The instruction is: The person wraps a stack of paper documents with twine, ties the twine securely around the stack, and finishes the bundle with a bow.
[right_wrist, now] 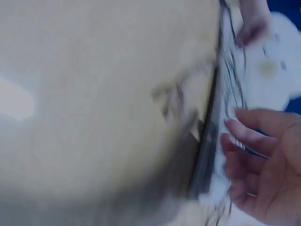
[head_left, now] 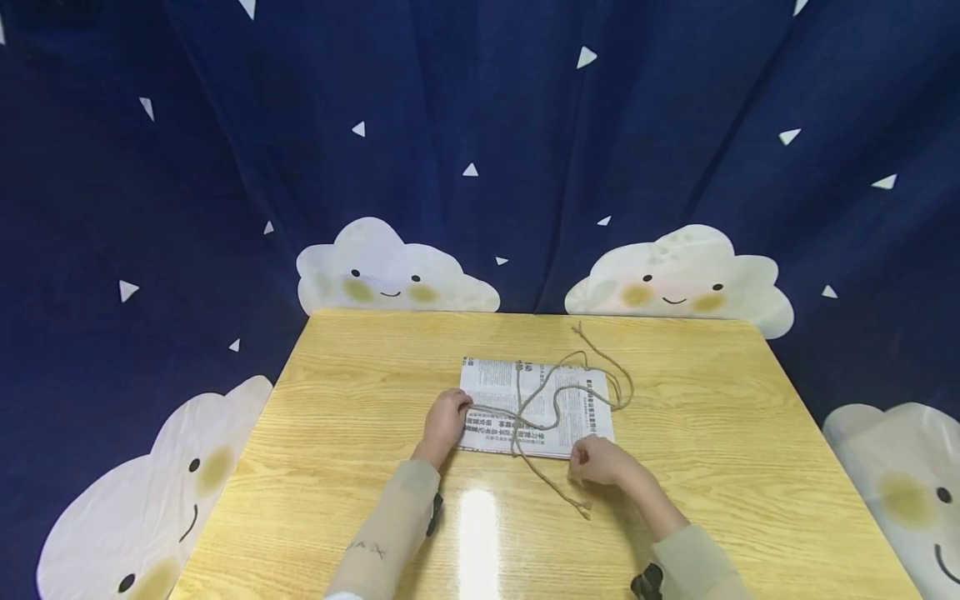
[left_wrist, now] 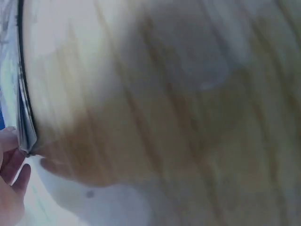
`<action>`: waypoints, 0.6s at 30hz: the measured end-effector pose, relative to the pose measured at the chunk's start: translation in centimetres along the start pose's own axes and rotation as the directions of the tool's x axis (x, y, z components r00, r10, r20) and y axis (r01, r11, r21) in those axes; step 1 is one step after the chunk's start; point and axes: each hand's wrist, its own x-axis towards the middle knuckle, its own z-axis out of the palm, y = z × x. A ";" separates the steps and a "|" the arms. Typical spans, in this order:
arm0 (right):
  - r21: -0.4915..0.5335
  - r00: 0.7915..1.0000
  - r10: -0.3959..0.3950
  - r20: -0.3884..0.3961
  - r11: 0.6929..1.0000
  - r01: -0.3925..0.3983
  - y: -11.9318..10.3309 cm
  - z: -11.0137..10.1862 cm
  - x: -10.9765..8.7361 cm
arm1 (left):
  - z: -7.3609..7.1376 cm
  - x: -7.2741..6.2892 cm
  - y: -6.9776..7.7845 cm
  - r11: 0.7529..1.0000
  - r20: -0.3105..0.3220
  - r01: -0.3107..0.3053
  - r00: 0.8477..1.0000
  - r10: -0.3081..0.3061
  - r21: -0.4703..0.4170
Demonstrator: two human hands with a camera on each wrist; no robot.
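A folded newspaper bundle [head_left: 487,375] lies flat on the wooden table. Brown twine [head_left: 517,417] crosses over it, with loose loops to the right and one end trailing off the front edge. At the bundle's left edge my left hand [head_left: 444,421] pinches a strand of the twine. The left wrist view has that hand's fingers [left_wrist: 9,188] beside the folded paper edge [left_wrist: 27,122]. My right hand [head_left: 602,461] is by the front right corner, its fingers loosely curled. In the right wrist view, nothing shows between the fingers of the right hand [right_wrist: 277,174].
The light wooden table [head_left: 360,358] extends on all sides of the bundle. Behind it hangs a dark blue curtain [head_left: 420,192] with white triangles and smiling clouds. Glare shines on the tabletop near the front.
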 end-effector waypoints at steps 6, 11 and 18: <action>0.030 0.930 0.117 -0.348 0.993 -0.114 4.3 -3.6 2.1 | 0.0 -0.9 1.9 0.993 -0.018 -0.110 0.994 0.110 -0.031; 0.014 0.921 0.098 -0.376 0.995 -0.101 7.3 -4.1 3.3 | 0.9 -2.6 4.7 0.997 0.050 -0.079 0.996 0.079 0.002; -0.012 0.911 0.091 -0.402 0.994 -0.105 8.8 -2.9 4.6 | 2.6 -5.0 7.9 0.992 0.191 0.034 0.980 -0.057 0.119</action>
